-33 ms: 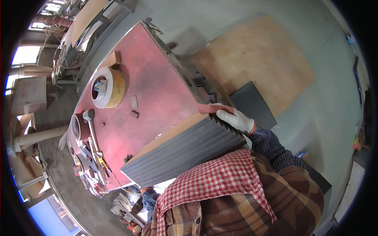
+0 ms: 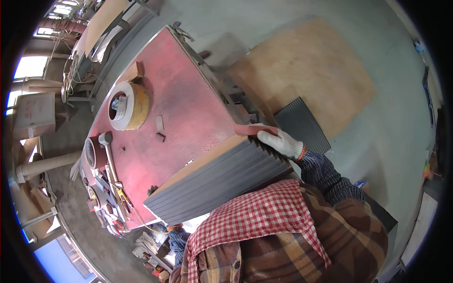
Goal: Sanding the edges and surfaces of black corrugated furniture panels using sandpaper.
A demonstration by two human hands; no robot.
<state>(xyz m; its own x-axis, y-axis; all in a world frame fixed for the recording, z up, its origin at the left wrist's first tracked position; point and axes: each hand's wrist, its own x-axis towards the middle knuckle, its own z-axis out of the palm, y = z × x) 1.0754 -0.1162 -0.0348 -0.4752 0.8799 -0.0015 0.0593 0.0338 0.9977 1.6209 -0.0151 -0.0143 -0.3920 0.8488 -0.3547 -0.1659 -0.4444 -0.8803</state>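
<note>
A dark grey ribbed panel (image 2: 217, 181) with a tan edge and a stepped, sawtooth right end leans across the near side of the red table, close to my body. My right hand (image 2: 281, 143), in a white knit glove, is closed on a reddish-brown abrasive strip (image 2: 256, 129). The strip lies against the panel's upper right corner. At the panel's left end, the dark fingertips of my left hand (image 2: 152, 190) curl over the far edge. The panel hides most of that hand; its orange cuff shows below.
On the red mesh-topped table (image 2: 188, 85) are a wide tape roll (image 2: 144, 106), a brown block (image 2: 134, 71), a hammer (image 2: 109, 153) and several small tools. Another ribbed grey panel (image 2: 304, 123) lies on the floor by a plywood sheet (image 2: 325, 70). A ribbed hose (image 2: 52, 162) runs at the left.
</note>
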